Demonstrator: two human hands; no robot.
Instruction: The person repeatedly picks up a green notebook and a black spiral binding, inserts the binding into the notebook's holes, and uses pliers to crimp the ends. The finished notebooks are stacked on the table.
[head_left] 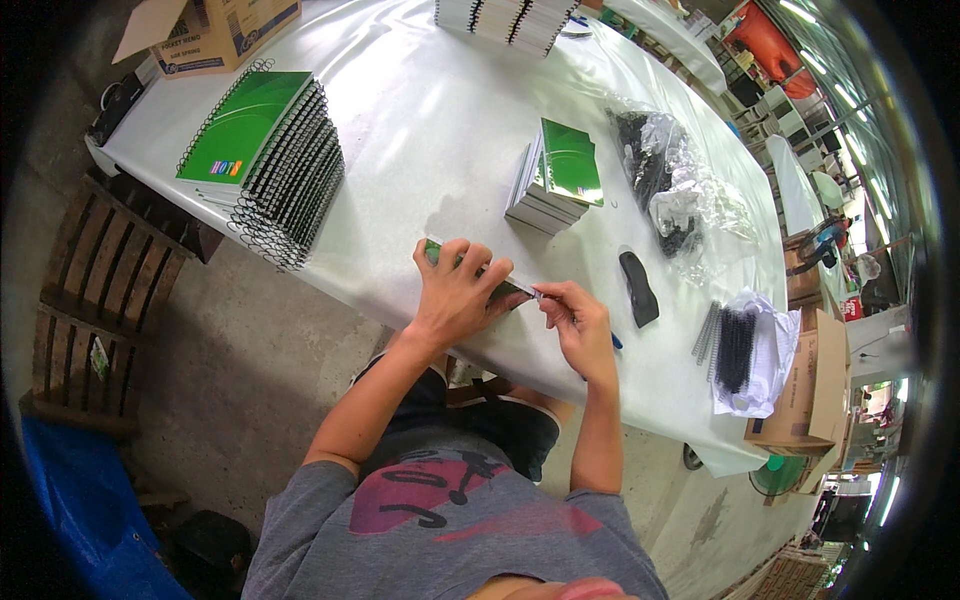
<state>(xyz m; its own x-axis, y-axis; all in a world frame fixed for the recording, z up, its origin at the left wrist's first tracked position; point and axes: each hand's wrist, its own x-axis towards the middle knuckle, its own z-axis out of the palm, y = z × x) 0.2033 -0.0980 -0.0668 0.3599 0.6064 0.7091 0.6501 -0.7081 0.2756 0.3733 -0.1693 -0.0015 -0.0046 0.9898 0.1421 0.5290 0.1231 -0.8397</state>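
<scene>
Gripping a notebook (433,249), left fingers (475,259) and right fingers (562,294) work over a white table (420,120) above concrete floor (235,380).

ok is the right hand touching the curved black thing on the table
Apart. The head view shows a strip of white tabletop between the right hand and the curved black thing.

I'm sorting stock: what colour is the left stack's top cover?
The top cover is green, clearest in head view.

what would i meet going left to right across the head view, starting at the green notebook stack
Stack of green spiral notebooks, left hand, right hand, flat black object, bundle of black coils, right-hand cardboard box
</scene>
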